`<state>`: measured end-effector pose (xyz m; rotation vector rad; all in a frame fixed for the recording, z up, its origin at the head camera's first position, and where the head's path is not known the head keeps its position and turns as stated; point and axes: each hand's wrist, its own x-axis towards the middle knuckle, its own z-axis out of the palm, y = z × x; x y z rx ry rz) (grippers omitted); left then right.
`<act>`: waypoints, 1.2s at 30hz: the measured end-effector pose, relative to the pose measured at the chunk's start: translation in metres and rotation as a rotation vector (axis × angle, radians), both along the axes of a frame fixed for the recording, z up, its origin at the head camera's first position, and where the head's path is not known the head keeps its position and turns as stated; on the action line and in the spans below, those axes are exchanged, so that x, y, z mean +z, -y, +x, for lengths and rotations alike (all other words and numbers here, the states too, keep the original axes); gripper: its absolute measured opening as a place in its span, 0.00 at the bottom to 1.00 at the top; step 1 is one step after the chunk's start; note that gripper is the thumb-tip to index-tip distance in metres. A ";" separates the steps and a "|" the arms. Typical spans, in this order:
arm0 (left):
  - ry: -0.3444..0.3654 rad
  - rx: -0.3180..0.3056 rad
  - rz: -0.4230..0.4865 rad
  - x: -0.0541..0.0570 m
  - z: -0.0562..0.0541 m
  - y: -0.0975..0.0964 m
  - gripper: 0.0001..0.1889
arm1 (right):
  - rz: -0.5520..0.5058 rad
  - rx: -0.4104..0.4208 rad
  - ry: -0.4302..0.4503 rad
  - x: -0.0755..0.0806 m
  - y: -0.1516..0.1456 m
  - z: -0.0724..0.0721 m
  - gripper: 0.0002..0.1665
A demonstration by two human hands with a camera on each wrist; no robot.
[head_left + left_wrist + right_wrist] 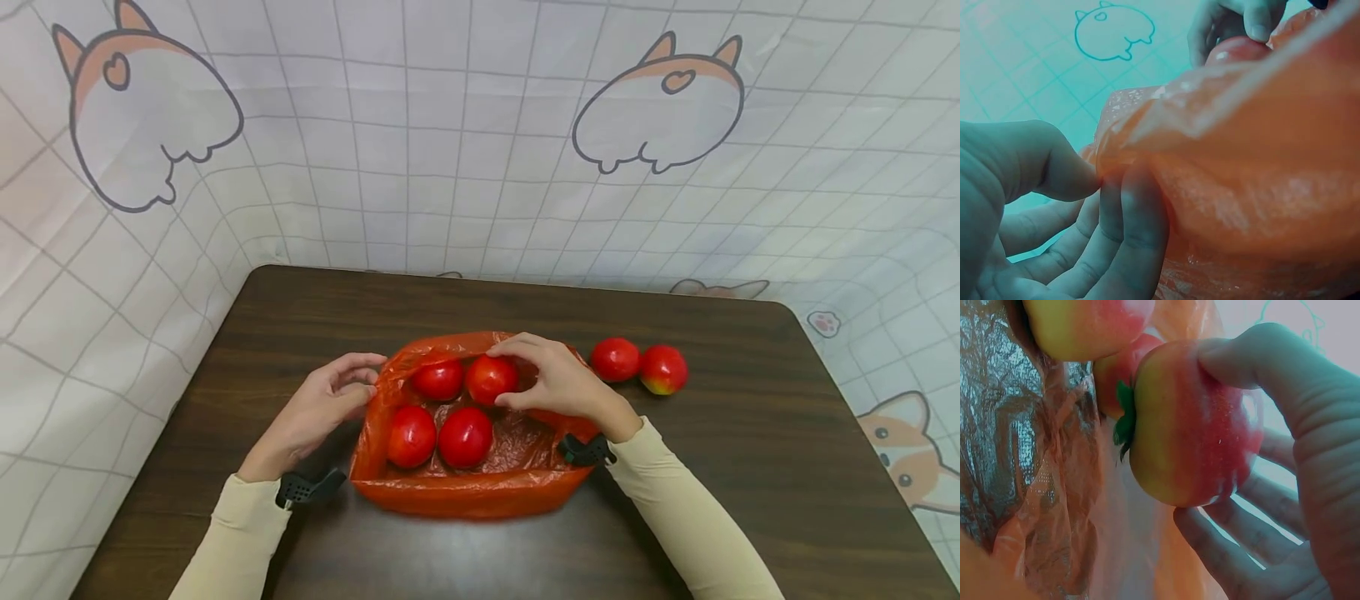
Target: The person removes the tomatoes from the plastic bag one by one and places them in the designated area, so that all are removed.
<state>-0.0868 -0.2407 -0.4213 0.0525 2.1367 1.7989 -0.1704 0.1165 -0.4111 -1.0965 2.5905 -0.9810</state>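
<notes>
An orange plastic bag (472, 496) lies on the table with its mouth spread wide. Its left rim is pinched between the thumb and fingers of my left hand (318, 408); in the left wrist view the thin plastic (1241, 162) passes between them. Over the bag's right side reaches my right hand (558, 379), holding a red and yellow apple (1191, 425) with a green leaf at one end. Three more apples rest inside the bag: one at the back left (438, 381), one at the front left (412, 436) and one at the front middle (466, 437).
Two red and yellow apples, one (616, 359) touching the other (663, 370), sit on the dark wooden table (750, 467) behind the right wrist. A white gridded cloth (450, 167) with cartoon animals hangs behind and beside the table. Each wrist wears a black strap.
</notes>
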 end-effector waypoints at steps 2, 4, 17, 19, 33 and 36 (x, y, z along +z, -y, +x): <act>-0.004 0.001 -0.001 -0.001 0.000 0.001 0.25 | -0.005 -0.004 0.016 0.000 -0.001 0.000 0.33; -0.005 -0.001 0.002 -0.001 0.000 0.001 0.25 | -0.007 -0.007 0.029 0.000 -0.002 0.000 0.33; -0.003 0.008 -0.028 0.002 -0.002 0.002 0.25 | -0.048 -0.012 0.014 0.000 -0.005 0.004 0.33; -0.004 0.010 -0.026 0.002 -0.001 0.002 0.25 | -0.064 -0.005 0.011 0.001 -0.006 0.005 0.33; -0.017 0.000 0.004 0.002 0.001 0.003 0.25 | -0.096 -0.038 -0.018 0.016 -0.020 0.010 0.35; -0.020 0.000 -0.005 0.002 0.001 0.003 0.25 | -0.097 -0.049 -0.027 0.017 -0.024 0.010 0.35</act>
